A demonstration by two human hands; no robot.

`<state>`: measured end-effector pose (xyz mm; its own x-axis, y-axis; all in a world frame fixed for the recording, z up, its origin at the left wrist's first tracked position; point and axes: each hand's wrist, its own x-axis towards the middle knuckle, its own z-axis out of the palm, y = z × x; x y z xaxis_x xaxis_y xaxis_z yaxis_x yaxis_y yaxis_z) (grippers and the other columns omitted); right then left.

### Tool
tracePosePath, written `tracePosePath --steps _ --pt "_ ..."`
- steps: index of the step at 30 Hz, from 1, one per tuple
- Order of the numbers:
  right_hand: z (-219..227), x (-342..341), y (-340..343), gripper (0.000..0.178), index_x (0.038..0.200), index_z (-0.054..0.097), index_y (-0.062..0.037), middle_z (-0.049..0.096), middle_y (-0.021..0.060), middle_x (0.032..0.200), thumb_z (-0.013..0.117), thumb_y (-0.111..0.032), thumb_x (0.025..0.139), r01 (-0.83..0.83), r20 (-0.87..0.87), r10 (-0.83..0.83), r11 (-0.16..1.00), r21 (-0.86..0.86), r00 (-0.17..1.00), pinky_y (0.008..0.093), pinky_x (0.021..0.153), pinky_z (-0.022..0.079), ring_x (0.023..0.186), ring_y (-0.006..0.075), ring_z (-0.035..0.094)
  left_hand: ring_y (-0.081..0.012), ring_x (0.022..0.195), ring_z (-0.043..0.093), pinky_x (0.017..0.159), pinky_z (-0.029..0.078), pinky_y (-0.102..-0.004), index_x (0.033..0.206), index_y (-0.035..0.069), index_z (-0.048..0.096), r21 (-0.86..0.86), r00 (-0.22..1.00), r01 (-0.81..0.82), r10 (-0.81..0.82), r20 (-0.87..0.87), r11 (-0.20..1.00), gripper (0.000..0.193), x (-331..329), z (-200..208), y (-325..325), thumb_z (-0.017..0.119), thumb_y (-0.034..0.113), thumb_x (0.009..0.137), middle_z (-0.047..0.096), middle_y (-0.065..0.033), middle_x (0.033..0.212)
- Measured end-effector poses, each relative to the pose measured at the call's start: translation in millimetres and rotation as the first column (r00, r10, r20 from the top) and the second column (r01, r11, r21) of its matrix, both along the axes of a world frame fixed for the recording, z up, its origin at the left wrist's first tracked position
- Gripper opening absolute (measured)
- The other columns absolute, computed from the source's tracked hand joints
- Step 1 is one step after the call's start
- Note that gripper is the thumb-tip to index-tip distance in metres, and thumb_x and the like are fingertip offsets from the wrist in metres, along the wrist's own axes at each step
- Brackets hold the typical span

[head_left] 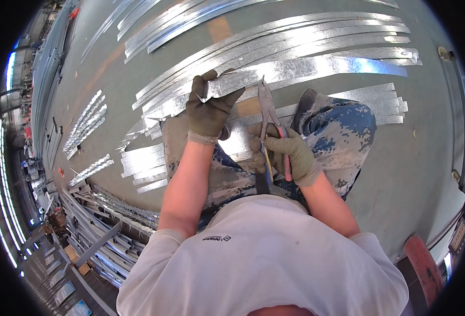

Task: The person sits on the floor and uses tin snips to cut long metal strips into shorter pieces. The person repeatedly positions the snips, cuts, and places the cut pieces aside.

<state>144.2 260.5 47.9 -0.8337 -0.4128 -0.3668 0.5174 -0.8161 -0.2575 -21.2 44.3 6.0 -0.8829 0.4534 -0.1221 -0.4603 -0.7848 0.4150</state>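
My left hand [209, 113], in an olive work glove, is curled around the edges of a long shiny metal strip [306, 68], with its thumb pointing right. The strip runs to the right, past the tip of a pair of tin snips [266, 102]. Those snips stand nearly upright in my gloved right hand [287, 152], their grey jaws pointing away from me. One handle is red, the other blue and yellow, and my fingers wrap around them. Whether the jaws touch the strip I cannot tell.
Several flat metal strips [274, 45] lie in rows on the green floor [395, 179] beyond my hands. Shorter strips [143, 160] are stacked by my left leg, others [385, 102] beyond my right knee. Bundled metal profiles [98, 242] lie lower left. A red part [424, 263] stands lower right.
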Motion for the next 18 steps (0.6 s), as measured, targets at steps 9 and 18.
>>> tracePosePath --steps 9,18 --pt "-10 8 -23 0.049 0.151 0.06 -0.0014 0.072 0.011 0.114 0.07 -0.018 0.106 0.02 -0.086 -0.063 0.902 -0.43 0.994 0.0424 0.073 0.059 0.088 0.0271 0.072 -0.0464 0.144 0.062 0.121 0.049 -0.072 0.132 0.004 0.074 0.06 1.0 -0.009 0.01 -0.016 0.998 0.045 6 12 -2 0.055 0.041 0.116 0.068 -0.0252 0.148" --pt "-4 1 -16 0.052 0.156 0.057 -0.0031 0.073 0.0123 0.121 0.069 -0.015 0.107 -0.031 -0.064 0.008 0.931 -0.363 0.998 0.044 0.078 0.064 0.098 0.0277 0.075 -0.0474 0.133 0.068 0.114 0.056 -0.0759 0.132 0.005 0.07 -0.012 0.991 -0.117 0.117 0.057 0.993 0.042 -2 10 -4 0.057 0.041 0.116 0.071 -0.0118 0.136"
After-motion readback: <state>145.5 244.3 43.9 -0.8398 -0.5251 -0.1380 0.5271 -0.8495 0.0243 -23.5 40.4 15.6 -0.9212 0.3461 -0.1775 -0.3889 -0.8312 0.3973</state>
